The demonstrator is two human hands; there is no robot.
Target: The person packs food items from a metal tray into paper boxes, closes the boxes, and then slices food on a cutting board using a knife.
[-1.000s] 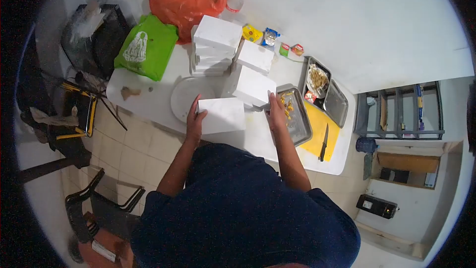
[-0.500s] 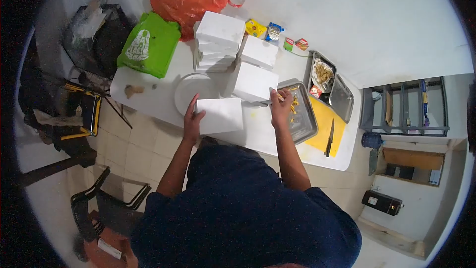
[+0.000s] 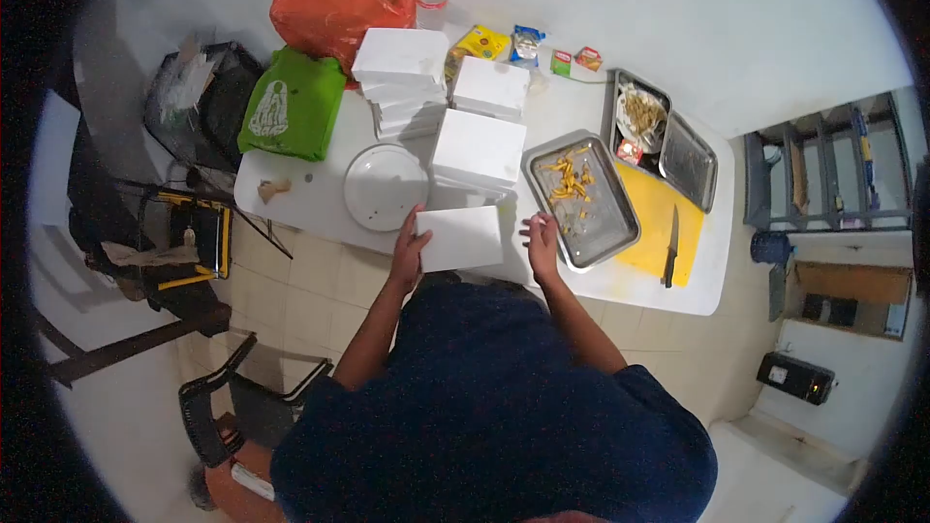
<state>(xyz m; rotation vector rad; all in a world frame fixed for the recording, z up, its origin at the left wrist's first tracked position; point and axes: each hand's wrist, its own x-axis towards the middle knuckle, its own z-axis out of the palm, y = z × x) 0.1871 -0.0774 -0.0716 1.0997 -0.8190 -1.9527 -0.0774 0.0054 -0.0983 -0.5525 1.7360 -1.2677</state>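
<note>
My left hand [image 3: 410,250] holds the left end of a closed white box [image 3: 460,238] at the table's near edge, thumb on top. To the right of that box, my right hand [image 3: 541,238] is raised with its fingers apart and nothing visible in it. Just beyond stands a stack of white boxes [image 3: 479,148], with another white box [image 3: 489,87] and a taller, uneven stack [image 3: 400,58] behind. A white plate [image 3: 387,188] lies left of the stack. Beside my right hand is a metal tray [image 3: 615,232] with yellowish food pieces.
A knife [image 3: 670,257] lies on a yellow board [image 3: 655,223] at the right. Behind it is a metal container [image 3: 691,167] with food. A green bag [image 3: 294,107] and a red bag [image 3: 344,2] are at the back left, with small packets [image 3: 527,44] along the wall.
My right hand has come away from the box stack and moved nearer the table edge, fingers apart. My left hand stays on the white box. The whole view has shifted.
</note>
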